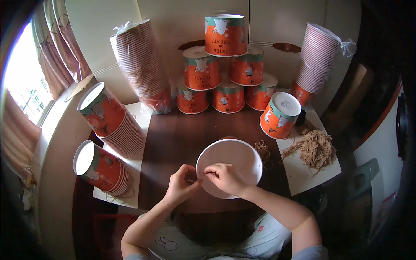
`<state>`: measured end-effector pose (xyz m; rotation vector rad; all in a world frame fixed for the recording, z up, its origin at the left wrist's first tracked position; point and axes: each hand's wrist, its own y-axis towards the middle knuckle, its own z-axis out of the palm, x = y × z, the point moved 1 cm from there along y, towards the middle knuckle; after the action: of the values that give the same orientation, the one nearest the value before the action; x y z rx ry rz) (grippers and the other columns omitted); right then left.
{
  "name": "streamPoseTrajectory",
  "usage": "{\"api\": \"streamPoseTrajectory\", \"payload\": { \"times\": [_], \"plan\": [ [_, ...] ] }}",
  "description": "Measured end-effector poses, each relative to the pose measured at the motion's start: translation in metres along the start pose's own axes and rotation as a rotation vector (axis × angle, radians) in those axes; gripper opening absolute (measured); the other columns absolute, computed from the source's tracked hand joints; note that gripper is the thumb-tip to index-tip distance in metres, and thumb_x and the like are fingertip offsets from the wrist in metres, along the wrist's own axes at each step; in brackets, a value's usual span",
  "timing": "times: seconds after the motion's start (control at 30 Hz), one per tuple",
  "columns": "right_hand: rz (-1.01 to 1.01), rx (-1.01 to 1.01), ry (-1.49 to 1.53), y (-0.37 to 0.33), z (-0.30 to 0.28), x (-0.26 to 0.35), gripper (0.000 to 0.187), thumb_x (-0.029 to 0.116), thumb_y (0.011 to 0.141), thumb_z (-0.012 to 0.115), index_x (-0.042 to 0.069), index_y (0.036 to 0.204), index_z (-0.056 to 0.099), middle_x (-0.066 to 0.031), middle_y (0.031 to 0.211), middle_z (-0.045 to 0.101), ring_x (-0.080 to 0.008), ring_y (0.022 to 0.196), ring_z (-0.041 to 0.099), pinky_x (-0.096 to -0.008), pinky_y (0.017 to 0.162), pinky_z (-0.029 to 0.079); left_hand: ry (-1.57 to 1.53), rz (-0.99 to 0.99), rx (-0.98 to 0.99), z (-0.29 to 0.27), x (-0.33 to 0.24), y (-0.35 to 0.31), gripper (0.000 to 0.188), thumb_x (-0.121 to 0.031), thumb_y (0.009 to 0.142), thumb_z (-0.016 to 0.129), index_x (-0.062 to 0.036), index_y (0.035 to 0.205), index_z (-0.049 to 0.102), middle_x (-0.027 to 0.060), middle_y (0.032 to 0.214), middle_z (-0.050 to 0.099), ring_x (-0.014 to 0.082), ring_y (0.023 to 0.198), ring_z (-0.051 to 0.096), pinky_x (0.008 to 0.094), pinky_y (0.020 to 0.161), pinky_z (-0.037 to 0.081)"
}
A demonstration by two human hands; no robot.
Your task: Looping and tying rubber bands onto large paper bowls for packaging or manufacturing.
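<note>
A paper bucket (236, 158) stands in front of me on the table, its white inside facing up. At its left rim, my left hand (181, 185) is curled from the outside, thumb and fingertips close to the edge. Inside that same rim, my right hand (227, 178) has thumb and forefinger pinched together, with the fingertips near those of the left. Whatever lies between the fingers of either hand is too small or hidden to make out. A loose coil of thin brown twine (262, 152) rests against the bucket's right side.
Upside-down orange buckets (201, 71) form a pyramid at the back. One more orange bucket (277, 123) sits upside down at right, near a tangled twine bundle (318, 149) on a white board (299, 177). Nested stacks (138, 65) in plastic and unwrapped stacks (123, 136) flank the table.
</note>
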<state>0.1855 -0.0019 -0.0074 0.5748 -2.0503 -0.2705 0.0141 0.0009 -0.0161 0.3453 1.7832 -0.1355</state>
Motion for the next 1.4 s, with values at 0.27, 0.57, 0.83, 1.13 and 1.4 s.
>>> {"api": "streamPoseTrajectory", "payload": {
  "times": [0.27, 0.57, 0.83, 1.13, 1.4],
  "plan": [
    [0.005, -0.041, -0.004, 0.003, 0.003, 0.001, 0.008, 0.008, 0.075, 0.057, 0.002, 0.078, 0.059, -0.0130, 0.073, 0.060, -0.0253, 0.066, 0.059, -0.0343, 0.060, 0.047, 0.009, 0.017, 0.003, 0.000, 0.000, 0.000, 0.025, -0.003, 0.072, 0.064, 0.0009, 0.092, 0.049, 0.0090, 0.081, 0.060, 0.0112, 0.076, 0.059, 0.0253, 0.067, 0.050],
    [0.034, -0.034, 0.019, 0.004, 0.006, 0.000, 0.008, 0.010, 0.074, 0.059, 0.002, 0.076, 0.059, -0.0129, 0.071, 0.060, -0.0240, 0.064, 0.060, -0.0342, 0.059, 0.047, 0.019, 0.041, -0.002, 0.002, 0.001, 0.001, 0.025, -0.004, 0.072, 0.064, 0.0007, 0.091, 0.050, 0.0084, 0.081, 0.060, 0.0109, 0.076, 0.059, 0.0247, 0.068, 0.049],
    [0.074, -0.057, 0.063, 0.006, 0.006, 0.000, 0.009, 0.010, 0.074, 0.058, 0.001, 0.075, 0.058, -0.0124, 0.072, 0.061, -0.0231, 0.065, 0.060, -0.0331, 0.059, 0.047, 0.026, 0.041, -0.004, 0.002, -0.002, 0.001, 0.025, -0.005, 0.072, 0.065, 0.0006, 0.092, 0.050, 0.0082, 0.081, 0.060, 0.0107, 0.076, 0.059, 0.0243, 0.068, 0.049],
    [0.075, -0.072, 0.040, 0.005, 0.009, -0.002, 0.010, 0.011, 0.074, 0.058, 0.001, 0.075, 0.058, -0.0116, 0.073, 0.061, -0.0223, 0.065, 0.060, -0.0322, 0.059, 0.048, -0.002, 0.049, 0.006, 0.002, 0.001, 0.001, 0.028, -0.005, 0.073, 0.064, 0.0007, 0.095, 0.048, 0.0085, 0.083, 0.060, 0.0115, 0.077, 0.059, 0.0248, 0.069, 0.049],
    [0.092, -0.032, 0.016, 0.004, 0.010, -0.001, 0.011, 0.012, 0.074, 0.058, 0.001, 0.076, 0.058, -0.0127, 0.074, 0.061, -0.0239, 0.065, 0.060, -0.0340, 0.059, 0.048, -0.014, 0.058, 0.013, 0.003, -0.001, 0.000, 0.027, -0.004, 0.074, 0.062, 0.0019, 0.097, 0.049, 0.0091, 0.085, 0.061, 0.0117, 0.079, 0.059, 0.0250, 0.071, 0.049]
  ]
}}
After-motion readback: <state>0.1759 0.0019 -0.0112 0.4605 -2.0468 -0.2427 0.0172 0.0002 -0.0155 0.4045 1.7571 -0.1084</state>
